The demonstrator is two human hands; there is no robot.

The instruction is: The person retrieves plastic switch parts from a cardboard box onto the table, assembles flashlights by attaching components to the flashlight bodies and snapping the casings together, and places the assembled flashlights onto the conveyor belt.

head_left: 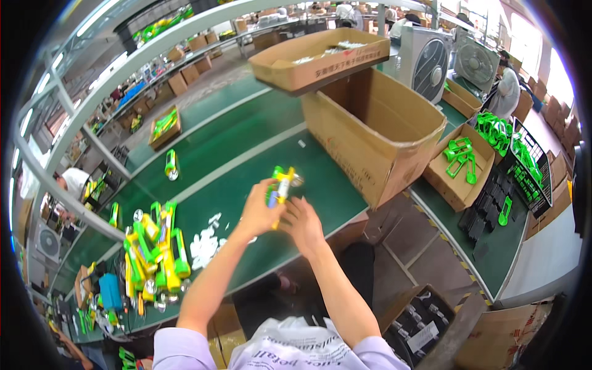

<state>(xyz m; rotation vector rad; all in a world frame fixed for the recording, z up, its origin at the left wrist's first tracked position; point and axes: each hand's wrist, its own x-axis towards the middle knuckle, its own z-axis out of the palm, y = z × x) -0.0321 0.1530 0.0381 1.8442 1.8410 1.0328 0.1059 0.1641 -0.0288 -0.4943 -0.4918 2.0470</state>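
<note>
A yellow-and-green device (283,185) was above the green worktop (234,169), clamped in the left hand (258,208); the right hand (303,227) was close by its lower end, its grip impossible to tell; white pieces (203,248) lay leftward; similar devices (168,266) lay heaped beyond them; a cardboard box (348,151) stood right.

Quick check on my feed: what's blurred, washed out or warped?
Head view: the right hand and the yellow-and-green piece by it look somewhat smeared; head view, upper right: the windows are blown out to white; head view, top: the overhead rail bows from fisheye distortion, and the picture's corners go black.
</note>
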